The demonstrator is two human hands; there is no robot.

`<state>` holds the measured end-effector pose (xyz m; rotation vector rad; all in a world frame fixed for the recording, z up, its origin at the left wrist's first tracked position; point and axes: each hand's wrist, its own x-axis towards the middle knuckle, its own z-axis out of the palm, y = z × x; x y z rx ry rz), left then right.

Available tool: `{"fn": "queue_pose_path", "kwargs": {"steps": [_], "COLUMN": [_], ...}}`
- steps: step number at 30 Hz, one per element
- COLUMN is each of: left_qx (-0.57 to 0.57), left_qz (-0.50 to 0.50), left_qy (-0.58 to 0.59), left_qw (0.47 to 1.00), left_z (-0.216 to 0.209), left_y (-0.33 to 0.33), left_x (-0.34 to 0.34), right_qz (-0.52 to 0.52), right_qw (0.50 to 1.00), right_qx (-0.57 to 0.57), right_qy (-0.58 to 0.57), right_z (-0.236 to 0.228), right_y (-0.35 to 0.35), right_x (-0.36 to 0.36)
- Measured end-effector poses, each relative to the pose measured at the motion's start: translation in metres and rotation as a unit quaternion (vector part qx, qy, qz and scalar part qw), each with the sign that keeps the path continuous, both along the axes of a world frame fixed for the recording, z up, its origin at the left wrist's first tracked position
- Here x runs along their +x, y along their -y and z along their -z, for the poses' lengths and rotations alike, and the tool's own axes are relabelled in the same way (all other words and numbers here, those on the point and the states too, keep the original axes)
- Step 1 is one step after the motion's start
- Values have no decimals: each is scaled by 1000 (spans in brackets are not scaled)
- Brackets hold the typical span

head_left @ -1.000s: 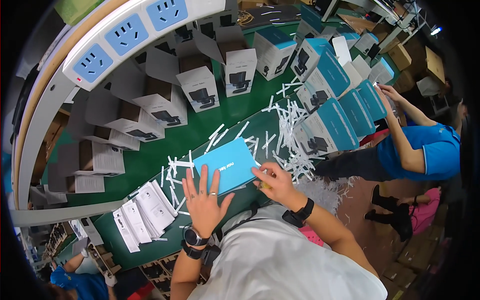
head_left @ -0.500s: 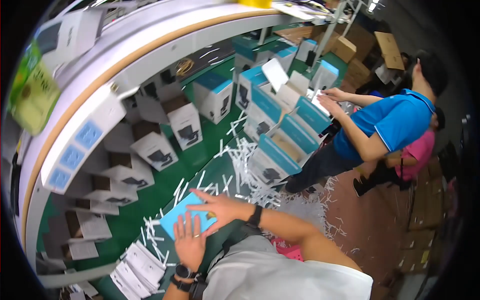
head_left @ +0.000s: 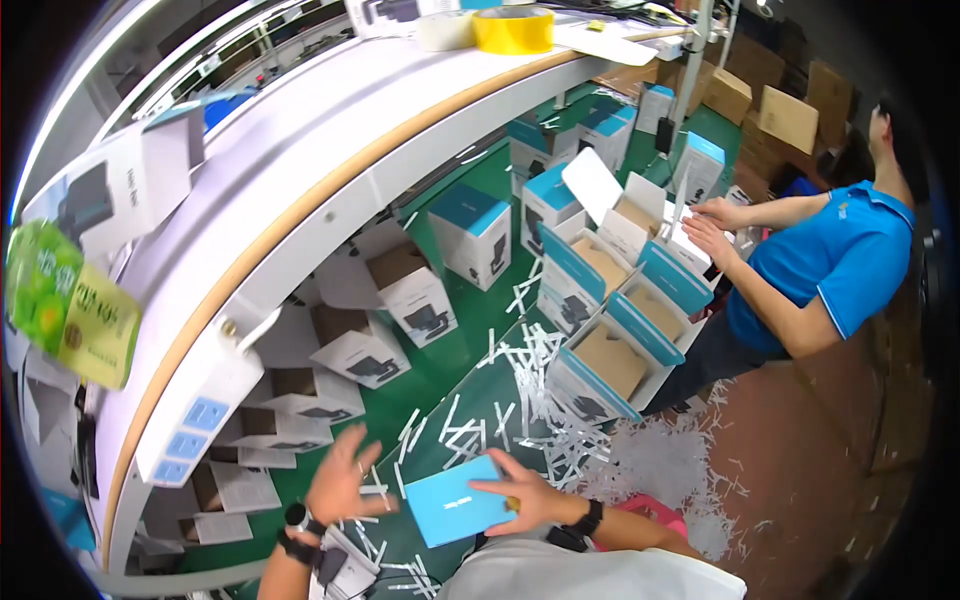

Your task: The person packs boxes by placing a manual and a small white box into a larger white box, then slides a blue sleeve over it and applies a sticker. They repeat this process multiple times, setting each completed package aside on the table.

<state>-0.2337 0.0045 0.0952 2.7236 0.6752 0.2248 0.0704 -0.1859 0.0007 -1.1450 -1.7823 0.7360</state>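
As a worker's left hand (head_left: 343, 484) hovers, fingers spread and empty, left of a blue box (head_left: 448, 505) by the green table's (head_left: 472, 378) near edge, the right hand (head_left: 535, 498) lays fingers across it, their grip hard to tell, paper strips (head_left: 535, 365) scattered beyond.

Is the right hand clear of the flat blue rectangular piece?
No, the right hand has fingers lying over the right side of the flat blue rectangular piece.

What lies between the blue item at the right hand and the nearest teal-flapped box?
Loose white strips, scattered on the green table between the blue item and that open box; the head view shows them.
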Motion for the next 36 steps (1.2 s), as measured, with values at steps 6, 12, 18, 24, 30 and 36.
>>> {"fn": "queue_pose_path", "kwargs": {"steps": [6, 12, 18, 24, 30, 36], "left_qx": [86, 304, 180, 94, 77, 303], "left_qz": [-208, -137, 25, -41, -119, -514], "left_qy": [61, -61, -16, -45, 30, 43], "left_qw": [972, 941, 983, 994, 989, 801], "left_z": [-13, 34, 17, 9, -3, 58], "left_y": [-157, -154, 24, 135, 171, 171], "left_x": [183, 222, 37, -50, -37, -126], "right_qz": [132, 322, 425, 410, 508, 581], "right_qw": [991, 945, 902, 905, 842, 804], "right_qx": [-27, -45, -50, 84, 172, 68], "right_qy": [9, 41, 49, 79, 60, -108], "right_z": [-3, -12, -18, -18, -6, -13], "right_y": [54, 112, 117, 25, -154, -303], "right_x": [24, 33, 40, 15, -6, 3]}}
